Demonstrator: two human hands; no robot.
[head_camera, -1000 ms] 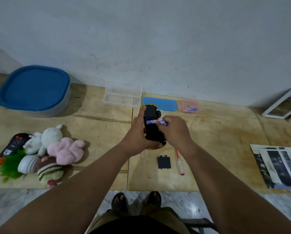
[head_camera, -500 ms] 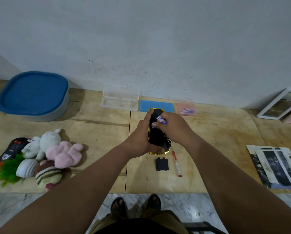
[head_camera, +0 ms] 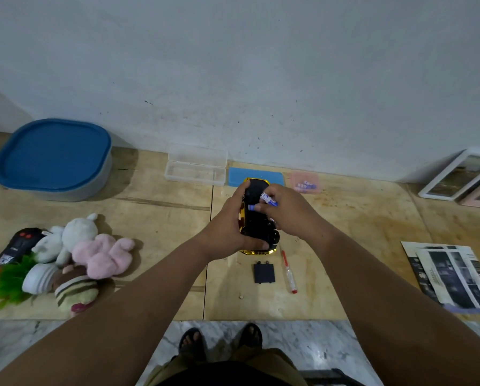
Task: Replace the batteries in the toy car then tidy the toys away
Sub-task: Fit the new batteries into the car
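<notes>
The toy car (head_camera: 256, 218) is gold with a black underside; the batteries (head_camera: 263, 200) at it are white and blue. The loose cover (head_camera: 264, 273) is black, the screwdriver (head_camera: 288, 271) red and clear. One container (head_camera: 52, 160) has a blue lid on a grey base. Plush toys (head_camera: 74, 254) are white, pink, and brown-and-cream striped, beside green plastic leaves (head_camera: 9, 282). A flat lid (head_camera: 256, 176) is light blue, a small box (head_camera: 305, 183) translucent pink.

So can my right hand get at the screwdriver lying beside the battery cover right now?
Probably not yet: the right hand pinches a battery over the toy car. The path to the screwdriver looks clear.
</notes>
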